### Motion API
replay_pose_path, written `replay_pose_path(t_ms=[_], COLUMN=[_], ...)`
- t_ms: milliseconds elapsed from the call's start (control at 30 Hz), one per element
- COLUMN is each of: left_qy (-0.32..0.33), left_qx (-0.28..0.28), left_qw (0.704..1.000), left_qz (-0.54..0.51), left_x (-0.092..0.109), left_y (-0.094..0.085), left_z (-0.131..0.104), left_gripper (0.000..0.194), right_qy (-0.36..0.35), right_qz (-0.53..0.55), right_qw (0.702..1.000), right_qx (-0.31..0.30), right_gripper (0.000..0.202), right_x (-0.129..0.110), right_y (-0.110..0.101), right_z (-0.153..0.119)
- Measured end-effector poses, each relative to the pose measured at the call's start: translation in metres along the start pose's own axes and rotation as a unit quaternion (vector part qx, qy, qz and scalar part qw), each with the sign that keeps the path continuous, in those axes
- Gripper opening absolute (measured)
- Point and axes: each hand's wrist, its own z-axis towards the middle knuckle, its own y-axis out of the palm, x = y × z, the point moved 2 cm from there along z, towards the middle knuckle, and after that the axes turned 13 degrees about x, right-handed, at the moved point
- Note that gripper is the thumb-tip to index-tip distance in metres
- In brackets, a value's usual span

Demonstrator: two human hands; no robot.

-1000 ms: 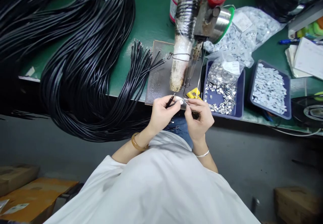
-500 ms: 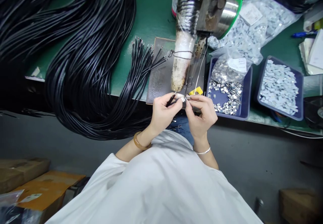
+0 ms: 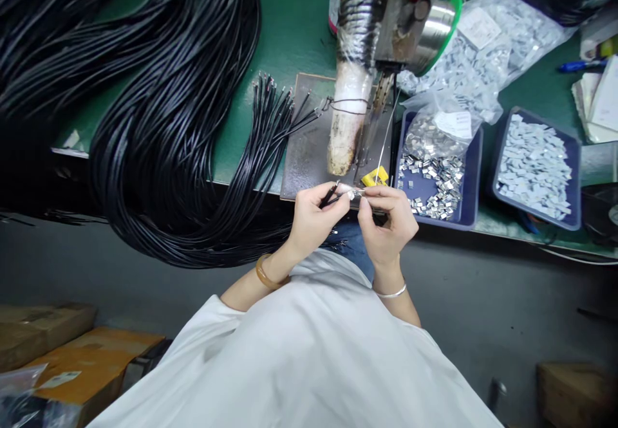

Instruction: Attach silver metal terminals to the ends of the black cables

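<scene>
Close to the front edge of the bench, my left hand [image 3: 316,217] pinches a black cable [image 3: 330,195], its fingers closed around it. At the cable's end sits a small, shiny metal connector [image 3: 356,194], between my two hands. My right hand [image 3: 389,222] is closed too, with thumb and index finger at the connector's right side; its exact shape is partly hidden by the fingertips. Just beyond my fingers hangs the dirty white tip of a wrapped duct [image 3: 344,138]. A thin solder wire [image 3: 386,141] comes down beside it, above a yellow piece [image 3: 375,177].
Black cables [image 3: 193,112] cover the left of the bench, with a smaller bundle [image 3: 270,125] on a dark plate [image 3: 305,158]. A blue tray [image 3: 470,190] of metal shells and another tray [image 3: 574,177] of pale pieces stand right. Behind are a solder spool [image 3: 437,32] and filled bags [image 3: 468,61].
My right hand has shifted slightly right and down, its fingertips drawn a little back from the cable end. My left hand stays nearly in place, still holding the cable.
</scene>
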Motion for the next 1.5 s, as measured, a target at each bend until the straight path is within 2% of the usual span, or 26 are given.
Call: replay_pose_path(t_ms=[67, 133, 233, 267, 300, 333, 367, 433, 467, 533, 600, 700, 800, 933, 1000, 1133, 1233, 1333, 1433, 1500], left_qy=[0.0, -0.001, 0.019, 0.03, 0.042, 0.048, 0.042, -0.01, -0.049, -0.124, -0.163, -0.193, -0.23, -0.257, -0.258, -0.242, -0.223, -0.218, -0.228, -0.233], left_qx=[-0.002, -0.015, -0.093, -0.125, -0.146, -0.15, -0.134, -0.07, -0.042, -0.022, -0.039, -0.06, -0.068, -0.075, -0.074, -0.084, -0.087, -0.105, -0.115, -0.106], left_qw=[1.0, 1.0, 0.995, 0.991, 0.987, 0.986, 0.989, 0.997, 0.996, 0.973, 0.942, 0.913, 0.912, 0.918, 0.922, 0.934, 0.942, 0.943, 0.94, 0.94], left_qz=[0.006, 0.015, 0.038, 0.049, 0.057, 0.06, 0.053, -0.014, -0.067, -0.192, -0.292, -0.356, -0.332, -0.292, -0.278, -0.25, -0.233, -0.227, -0.228, -0.226], left_x=[0.002, 0.001, -0.001, -0.002, -0.003, -0.003, -0.002, 0.001, 0.004, 0.011, 0.02, 0.024, 0.015, 0.001, -0.003, -0.005, -0.006, -0.007, -0.008, -0.01], left_y=[0.0, 0.0, -0.003, -0.005, -0.008, -0.011, -0.016, -0.024, -0.027, -0.03, -0.029, -0.024, -0.019, -0.015, -0.014, -0.012, -0.01, -0.008, -0.007, -0.006], left_z=[-0.002, -0.006, -0.015, -0.018, -0.02, -0.021, -0.02, -0.014, -0.009, 0.001, 0.009, 0.013, 0.007, -0.002, -0.005, -0.008, -0.009, -0.009, -0.01, -0.01], left_gripper=[0.016, 0.017, 0.017, 0.019, 0.022, 0.026, 0.03, 0.036, 0.037, 0.035, 0.028, 0.018, 0.015, 0.023, 0.025, 0.026, 0.028, 0.028, 0.028, 0.03], right_qy=[0.057, 0.077, -0.013, -0.034, -0.033, -0.002, 0.036, 0.125, 0.142, 0.13, 0.112, 0.072, 0.006, -0.048, -0.064, -0.076, -0.081, -0.075, -0.048, -0.011], right_qz=[0.02, 0.036, 0.035, 0.021, -0.003, -0.041, -0.077, -0.138, -0.163, -0.22, -0.261, -0.324, -0.402, -0.476, -0.488, -0.493, -0.499, -0.479, -0.408, -0.331], right_qw=[0.998, 0.995, 0.972, 0.961, 0.957, 0.965, 0.974, 0.98, 0.976, 0.966, 0.953, 0.923, 0.877, 0.814, 0.798, 0.787, 0.788, 0.813, 0.877, 0.93], right_qx=[0.007, 0.059, 0.232, 0.274, 0.287, 0.261, 0.208, 0.07, 0.013, -0.044, -0.104, -0.193, -0.264, -0.329, -0.349, -0.364, -0.352, -0.321, -0.251, -0.163], right_gripper=[0.006, 0.004, 0.004, 0.007, 0.01, 0.014, 0.017, 0.017, 0.016, 0.015, 0.015, 0.016, 0.01, 0.012, 0.014, 0.014, 0.013, 0.01, 0.01, 0.012], right_x=[0.0, -0.001, -0.007, -0.008, -0.006, -0.002, 0.005, 0.024, 0.035, 0.055, 0.069, 0.073, 0.06, 0.044, 0.04, 0.039, 0.043, 0.052, 0.058, 0.055], right_y=[-0.003, -0.01, -0.032, -0.04, -0.048, -0.054, -0.059, -0.065, -0.066, -0.066, -0.06, -0.048, -0.039, -0.033, -0.033, -0.036, -0.037, -0.039, -0.044, -0.051], right_z=[0.0, 0.003, 0.016, 0.021, 0.027, 0.033, 0.038, 0.046, 0.049, 0.055, 0.06, 0.066, 0.07, 0.073, 0.074, 0.073, 0.072, 0.07, 0.069, 0.067])
